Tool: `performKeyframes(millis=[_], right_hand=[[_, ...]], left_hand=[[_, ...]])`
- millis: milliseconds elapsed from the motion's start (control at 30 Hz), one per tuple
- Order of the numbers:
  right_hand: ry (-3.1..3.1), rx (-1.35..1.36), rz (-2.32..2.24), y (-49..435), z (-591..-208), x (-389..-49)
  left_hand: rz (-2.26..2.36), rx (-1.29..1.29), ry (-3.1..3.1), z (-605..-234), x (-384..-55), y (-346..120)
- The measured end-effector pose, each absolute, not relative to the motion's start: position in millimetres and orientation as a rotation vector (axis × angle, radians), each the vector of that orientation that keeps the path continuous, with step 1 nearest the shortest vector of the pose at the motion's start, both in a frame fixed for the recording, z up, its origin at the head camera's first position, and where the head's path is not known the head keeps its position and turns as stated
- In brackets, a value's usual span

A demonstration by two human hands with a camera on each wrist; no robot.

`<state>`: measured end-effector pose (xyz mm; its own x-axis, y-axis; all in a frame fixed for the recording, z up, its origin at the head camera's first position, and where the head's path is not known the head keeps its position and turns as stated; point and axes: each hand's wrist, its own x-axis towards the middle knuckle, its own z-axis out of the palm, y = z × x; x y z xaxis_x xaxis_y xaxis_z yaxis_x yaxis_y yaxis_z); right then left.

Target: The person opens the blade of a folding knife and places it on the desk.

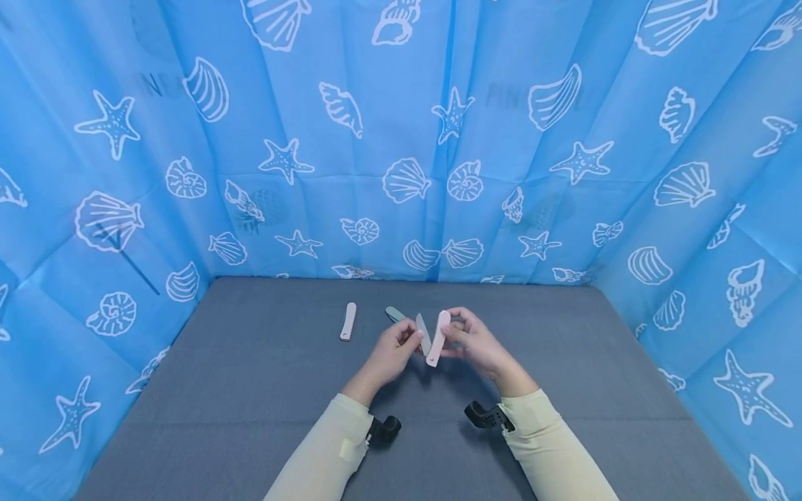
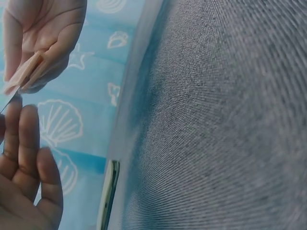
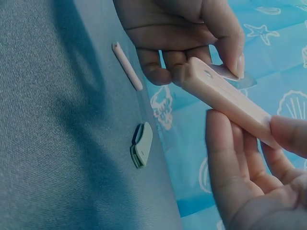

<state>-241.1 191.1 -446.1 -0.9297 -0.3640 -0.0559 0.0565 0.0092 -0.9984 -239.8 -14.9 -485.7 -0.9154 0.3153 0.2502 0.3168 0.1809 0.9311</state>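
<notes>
Both hands hold a folding knife with a pale pink handle (image 1: 438, 339), its blade (image 1: 422, 332) swung partway out so that the two form a V. My right hand (image 1: 481, 346) grips the handle between thumb and fingers, the pivot end pointing down toward me. With thumb and fingers, my left hand (image 1: 390, 353) pinches the blade; in the right wrist view only the blade's end shows past the thumb. Just behind the left hand lies a green folding knife (image 3: 145, 146), folded. Farther left is another pale pink folding knife (image 1: 348, 321), also folded on the table.
A grey cloth covers the table (image 1: 250, 390) beneath the hands. Blue curtains (image 1: 376, 153) printed with white shells and starfish hang along the back and both sides. Black wrist straps with mounts (image 1: 489, 416) sit on both forearms.
</notes>
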Motion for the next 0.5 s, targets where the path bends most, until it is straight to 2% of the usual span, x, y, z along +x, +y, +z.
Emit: performKeyframes(millis=[133, 500], right_hand=[[2.009, -0.274, -2.079, 189.9, -446.6, -242.2], [1.795, -0.102, -2.47, 177.5, -443.6, -240.0]], left_hand=[[-1.916, -0.61, -2.319, -489.0, -243.3, -17.5], [-2.054, -0.296, -2.041, -484.7, -244.6, -12.0]])
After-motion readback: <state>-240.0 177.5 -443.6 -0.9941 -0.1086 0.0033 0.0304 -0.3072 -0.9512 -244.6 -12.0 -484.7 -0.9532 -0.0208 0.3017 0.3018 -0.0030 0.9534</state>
